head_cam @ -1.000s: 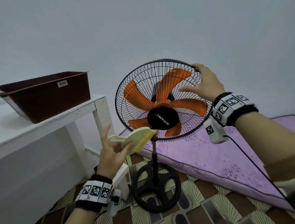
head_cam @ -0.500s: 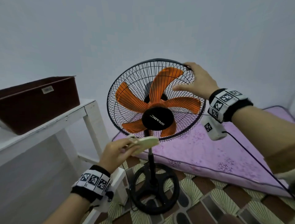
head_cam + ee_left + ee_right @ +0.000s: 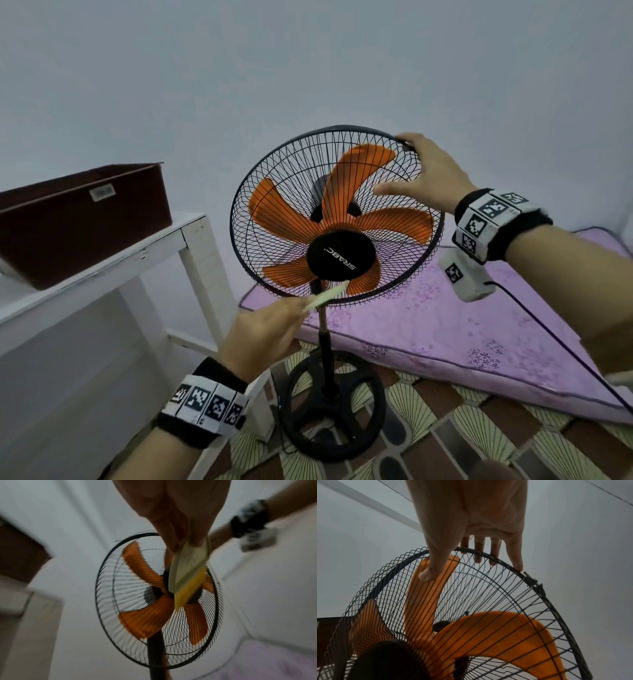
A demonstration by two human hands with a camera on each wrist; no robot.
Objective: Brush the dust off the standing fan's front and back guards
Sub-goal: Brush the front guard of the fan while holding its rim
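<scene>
The standing fan (image 3: 337, 219) has orange blades behind a black wire front guard (image 3: 274, 205) and stands on a round black base (image 3: 334, 404). My right hand (image 3: 424, 174) grips the guard's rim at the upper right: thumb on the front wires, fingers over the rim and behind it (image 3: 477, 553). My left hand (image 3: 270, 329) holds a pale green brush (image 3: 327, 294) with yellow bristles (image 3: 188, 589). The brush tip points at the guard's lower edge below the black hub (image 3: 339, 257). Whether the bristles touch the wires I cannot tell. The left wrist view is blurred.
A white table (image 3: 102, 267) stands left of the fan with a dark red bin (image 3: 82, 219) on it. A purple mattress (image 3: 479, 325) lies on the patterned floor (image 3: 479, 428) behind and right of the fan. A black cable (image 3: 565, 346) runs from my right wrist.
My left hand turned the brush edge-on and brought it forward and up to the guard's lower edge. The right hand kept its hold on the rim. The head view shifted left.
</scene>
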